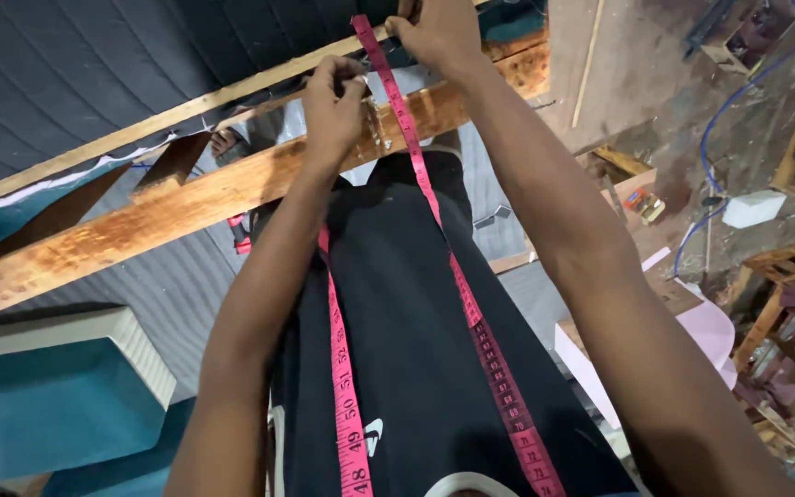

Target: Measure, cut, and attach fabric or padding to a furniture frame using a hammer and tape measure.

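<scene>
Measuring tape [457, 276], pink, ran from 12 o'clock down over our dark shirt. Our right hand [434, 32] pinched its end at the wooden rail [186, 207]; our left hand [333, 101] closed on it just below. We judged measuring underway; holding it taut seemed next.

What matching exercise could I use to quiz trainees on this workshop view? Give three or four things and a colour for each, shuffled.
Things:
1. tape measure
2. wooden beam
3. cushion
4. block

Colours:
A. white
B. pink
C. teal
D. brown

Pairs: 1-B, 2-D, 3-C, 4-A. The left hand and right hand hold the tape measure at the beam.
</scene>
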